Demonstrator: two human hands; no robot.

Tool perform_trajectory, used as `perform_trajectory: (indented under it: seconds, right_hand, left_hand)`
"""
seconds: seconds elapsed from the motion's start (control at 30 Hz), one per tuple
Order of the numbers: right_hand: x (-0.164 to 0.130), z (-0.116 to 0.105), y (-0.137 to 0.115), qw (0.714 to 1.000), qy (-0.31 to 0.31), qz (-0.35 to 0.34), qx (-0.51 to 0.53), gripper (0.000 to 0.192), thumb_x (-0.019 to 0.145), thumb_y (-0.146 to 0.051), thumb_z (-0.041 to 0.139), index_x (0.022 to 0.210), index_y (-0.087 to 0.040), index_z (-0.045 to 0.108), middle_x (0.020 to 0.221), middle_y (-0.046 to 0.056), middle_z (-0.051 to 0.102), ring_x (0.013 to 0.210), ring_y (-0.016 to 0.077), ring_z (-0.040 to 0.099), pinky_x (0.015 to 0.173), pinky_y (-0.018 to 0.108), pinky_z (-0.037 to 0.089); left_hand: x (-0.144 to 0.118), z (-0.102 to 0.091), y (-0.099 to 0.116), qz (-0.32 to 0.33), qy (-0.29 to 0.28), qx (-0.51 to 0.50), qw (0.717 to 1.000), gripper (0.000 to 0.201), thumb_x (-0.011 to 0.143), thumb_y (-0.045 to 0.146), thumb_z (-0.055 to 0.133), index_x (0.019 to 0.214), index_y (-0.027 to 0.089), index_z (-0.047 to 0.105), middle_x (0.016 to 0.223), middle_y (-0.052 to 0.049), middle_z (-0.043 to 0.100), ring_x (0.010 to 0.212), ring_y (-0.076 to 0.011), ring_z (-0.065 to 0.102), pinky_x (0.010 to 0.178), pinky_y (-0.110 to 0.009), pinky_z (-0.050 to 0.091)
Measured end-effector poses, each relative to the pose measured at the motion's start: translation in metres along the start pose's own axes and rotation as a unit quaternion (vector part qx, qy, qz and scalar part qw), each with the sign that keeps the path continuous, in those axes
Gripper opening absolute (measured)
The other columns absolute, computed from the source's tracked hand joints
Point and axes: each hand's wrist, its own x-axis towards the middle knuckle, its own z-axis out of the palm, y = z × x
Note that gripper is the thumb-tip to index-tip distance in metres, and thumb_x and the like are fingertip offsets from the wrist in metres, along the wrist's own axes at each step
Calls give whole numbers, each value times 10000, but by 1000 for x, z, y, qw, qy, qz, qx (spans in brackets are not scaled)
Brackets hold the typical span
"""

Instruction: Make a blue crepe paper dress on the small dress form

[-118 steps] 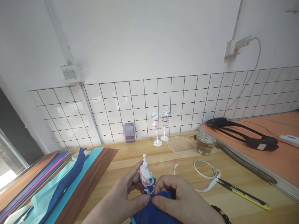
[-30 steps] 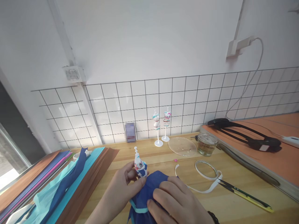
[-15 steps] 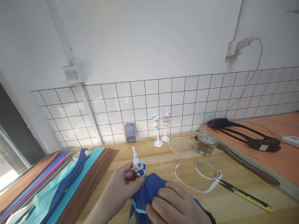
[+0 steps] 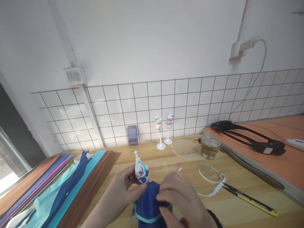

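A miniature dress form (image 4: 141,170) with a white neck and a patterned torso leans slightly in my left hand (image 4: 128,186), whose fingers and thumb close around its waist. Dark blue fabric (image 4: 149,202) with a light-blue trim hangs from the form like a skirt. My right hand (image 4: 181,199), somewhat blurred, pinches the fabric's right side, with a black bracelet at the wrist. The lower part of the form is hidden by the cloth and hands.
Two more small dress forms (image 4: 159,124) stand by the grid wall. A clear round plate (image 4: 179,153), a glass jar (image 4: 210,148), a roll of white tape (image 4: 199,172) and yellow-handled thread snips (image 4: 256,202) lie to the right. Folded fabrics (image 4: 99,177) are stacked on the left.
My right hand has risen slightly and shifted right, its fingers now nearer the top of the blue fabric. It covers part of the white tape strip. My left hand keeps its hold.
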Motion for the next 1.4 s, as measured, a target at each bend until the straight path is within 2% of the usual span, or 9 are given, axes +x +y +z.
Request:
perform_trajectory:
  seconds: [0.07,0.2,0.27,0.43,0.57,0.8,0.97,1.2,1.4]
  right_hand:
    - [1,-5,0,988,-18,132,79,136,855,-162,485,978,-182,541,916,70,615,866,186,562,767,336,466]
    - [4,-7,4,906,-102,343,226,153,904,-339,478,973,-236,567,989,31,610,922,173,566,797,291,457]
    - [5,-7,5,873,-113,384,277,196,885,-403,504,893,-225,585,905,12,607,861,161,560,766,270,446]
    - [4,-7,8,829,-134,421,343,277,797,-446,607,744,-176,565,741,-14,541,719,133,499,672,244,408]
    - [5,-7,8,828,-153,440,311,242,761,-396,640,723,-167,569,703,-21,530,668,122,484,631,236,396]
    - [8,-6,-1,880,-127,420,180,137,773,-307,588,710,-185,589,708,-6,583,675,141,522,610,237,409]
    - [10,-5,-4,905,-122,389,126,75,766,-255,575,721,-198,597,724,-6,620,684,147,554,625,244,428]
    - [9,-6,-3,904,-125,389,129,72,761,-258,595,723,-198,611,735,-2,647,703,152,584,641,243,454]
    - [10,-9,-4,883,-132,414,178,107,762,-277,594,746,-189,652,747,18,664,713,161,600,639,255,472]
  left_hand:
    - [-2,1,3,9,-25,-9,1000,125,754,250,662,833,168,609,805,-20,607,810,-185,553,785,-301,448]
    - [-3,4,6,21,-67,-63,996,157,741,214,685,874,182,608,820,-2,609,834,-171,563,791,-278,437]
    - [-3,5,5,22,-80,-82,993,202,733,207,693,914,191,606,848,-3,622,861,-175,570,803,-279,436]
    - [-4,7,3,6,-68,-60,996,473,742,202,678,1189,190,526,990,-50,650,959,-208,572,877,-322,430]
    - [-8,10,3,5,-42,-19,999,676,758,156,625,1372,152,344,1148,-101,614,1056,-222,553,955,-328,404]
    - [-10,12,10,20,-43,43,998,595,769,152,569,1342,198,414,999,-54,609,922,-192,545,934,-336,433]
    - [-15,13,9,-15,-57,16,998,669,776,182,578,1395,210,326,1135,-86,566,982,-204,520,1000,-369,377]
    - [-13,15,11,-19,-51,6,999,640,764,233,584,1364,196,364,1027,-74,587,912,-203,530,948,-380,409]
    - [-12,16,12,-20,-62,-46,997,635,733,177,611,1330,220,400,1096,-77,597,993,-225,548,922,-376,416]
